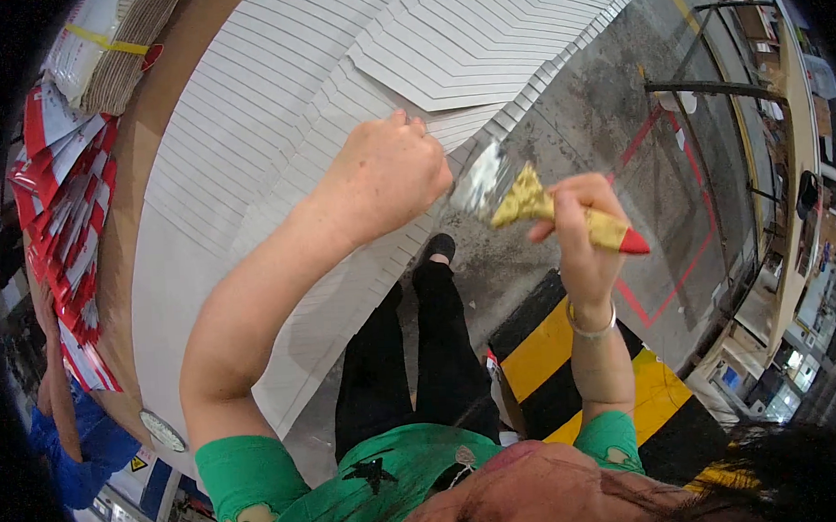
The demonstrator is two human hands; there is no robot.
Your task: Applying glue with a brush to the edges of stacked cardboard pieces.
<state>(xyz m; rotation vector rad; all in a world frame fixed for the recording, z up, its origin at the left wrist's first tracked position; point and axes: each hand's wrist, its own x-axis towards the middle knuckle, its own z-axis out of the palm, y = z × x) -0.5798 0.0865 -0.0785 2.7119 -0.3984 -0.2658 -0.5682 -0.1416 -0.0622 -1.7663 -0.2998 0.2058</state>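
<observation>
My right hand [584, 221] grips a flat brush [532, 200] by its yellow handle, which ends in a red tip. The brush's white bristles are smeared by motion, just right of the paper edges. Closed and knuckles up, my left hand [386, 169] rests on the overlapping white paper sheets [272, 127]. Its fingertips are mostly hidden, so I cannot tell whether it pinches a sheet. The sheets are fanned out in staggered rows with many thin edges showing. Beyond my left hand, another fanned stack [465, 44] lies over them.
Red and white printed packaging [66, 211] and a yellow-strapped bundle [110, 50] lie along the table's left side [154, 95]. At the lower left is another person in blue [85, 443]. A black-and-yellow striped block [572, 376] stands right of my legs. Shelving [779, 199] lines the right.
</observation>
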